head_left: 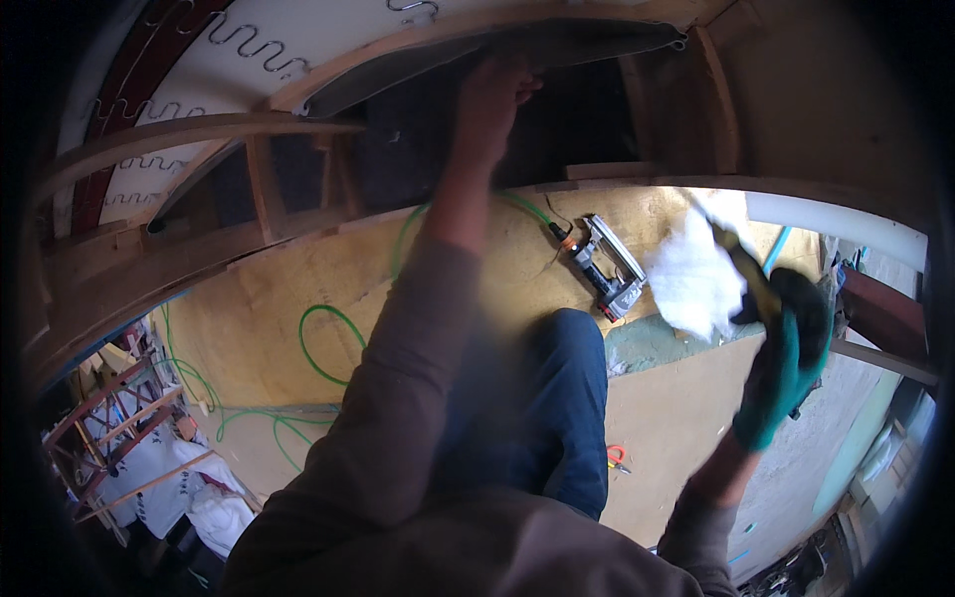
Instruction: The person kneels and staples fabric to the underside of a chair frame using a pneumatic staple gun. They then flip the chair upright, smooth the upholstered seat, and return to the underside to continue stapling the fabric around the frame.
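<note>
My left hand [497, 95], bare, reaches up to the wooden frame of a piece of furniture, its fingers closed at the edge of a dark grey fabric strip [418, 72]. The strip runs along a curved wooden rail [358, 60]; shadow hides the fingertips in part. In a green and black glove, my right hand [791, 338] is off to the right, wrapped round a long tool [741, 261] with yellowish and dark parts. Motion blur and shade leave the tool's kind unclear. Its narrow end points up toward the frame, apart from the fabric.
Behind the frame's lower rail lies a nail or staple gun [605, 271] on a tan board, joined to a green air hose [323, 308]. White stuffing [696, 279] sits beside it. Orange-handled pliers [618, 458] rest near my knee. Zigzag springs [244, 42] line the upper left.
</note>
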